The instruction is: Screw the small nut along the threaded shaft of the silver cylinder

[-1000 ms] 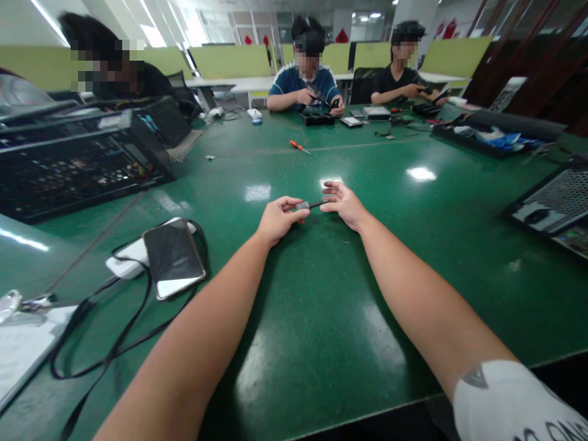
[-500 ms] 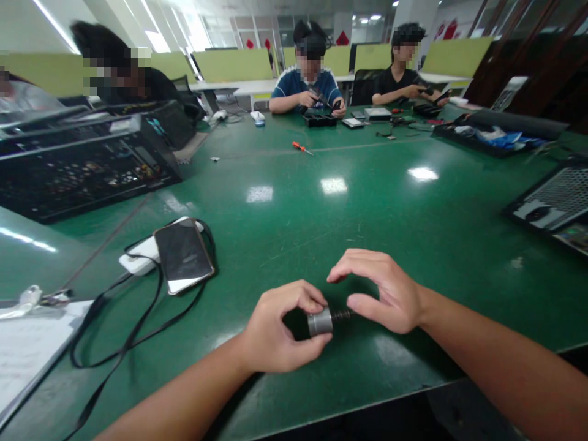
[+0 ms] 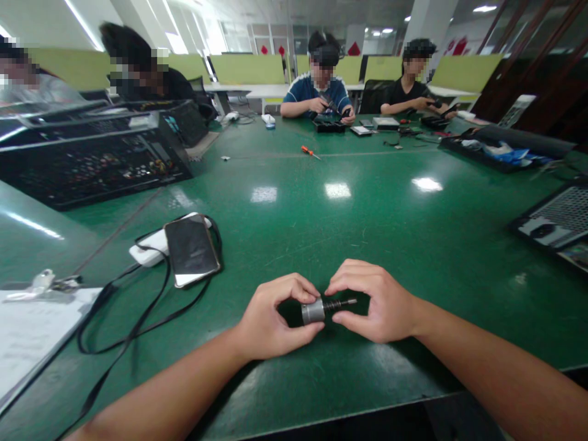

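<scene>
Between the thumb and fingers of my left hand (image 3: 269, 318) is a short grey metal cylinder (image 3: 313, 311), lying on its side just above or on the green table. From its right end a thin shaft (image 3: 351, 301) sticks out, with a dark coil spring (image 3: 332, 305) around its base. My right hand (image 3: 383, 300) curves around this shaft with thumb and fingers apart. A gap shows between its fingers and the spring, and the hand appears to hold nothing.
Left of my hands, a phone (image 3: 192, 250) rests on a white power bank-like block (image 3: 149, 248) with a black strap (image 3: 138, 331). A clipboard with paper (image 3: 37, 331), an open computer case (image 3: 92, 156), an orange screwdriver (image 3: 309, 151) and a mesh panel (image 3: 563, 217) are around. Several people sit beyond.
My right hand has moved left and closer, its fingers now around the spring and shaft. More of the shaft shows. My left hand keeps its hold on the cylinder; the camera view has shifted slightly.
</scene>
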Action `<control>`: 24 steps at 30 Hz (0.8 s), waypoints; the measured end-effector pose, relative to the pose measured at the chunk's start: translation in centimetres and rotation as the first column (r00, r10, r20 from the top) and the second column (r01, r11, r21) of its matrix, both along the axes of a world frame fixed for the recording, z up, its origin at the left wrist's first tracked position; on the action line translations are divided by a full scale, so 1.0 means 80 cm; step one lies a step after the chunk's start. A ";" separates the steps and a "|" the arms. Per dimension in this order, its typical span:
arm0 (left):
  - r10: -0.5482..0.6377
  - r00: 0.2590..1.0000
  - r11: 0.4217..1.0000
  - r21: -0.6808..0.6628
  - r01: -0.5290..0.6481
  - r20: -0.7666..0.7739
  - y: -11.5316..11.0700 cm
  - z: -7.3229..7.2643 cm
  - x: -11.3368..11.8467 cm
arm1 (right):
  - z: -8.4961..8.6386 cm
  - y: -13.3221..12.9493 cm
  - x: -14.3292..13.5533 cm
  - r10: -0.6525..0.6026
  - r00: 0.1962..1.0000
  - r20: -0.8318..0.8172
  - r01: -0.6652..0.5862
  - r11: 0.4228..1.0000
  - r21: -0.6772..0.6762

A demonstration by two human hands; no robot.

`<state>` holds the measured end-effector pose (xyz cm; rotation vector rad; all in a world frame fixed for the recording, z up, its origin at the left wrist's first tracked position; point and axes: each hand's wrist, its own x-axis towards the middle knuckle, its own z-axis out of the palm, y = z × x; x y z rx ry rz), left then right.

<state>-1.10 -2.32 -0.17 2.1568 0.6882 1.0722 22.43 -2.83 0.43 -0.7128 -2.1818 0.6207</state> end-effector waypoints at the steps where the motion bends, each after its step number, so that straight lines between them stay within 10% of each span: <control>1: 0.008 1.000 1.000 0.003 -0.008 -0.002 0.000 0.000 0.000 | -0.001 0.001 -0.001 0.003 1.000 -0.001 -0.003 1.000 0.001; 24: 0.018 0.999 1.000 0.016 -0.017 -0.045 0.001 0.001 0.002 | -0.011 0.004 -0.005 0.013 1.000 -0.003 -0.013 1.000 0.009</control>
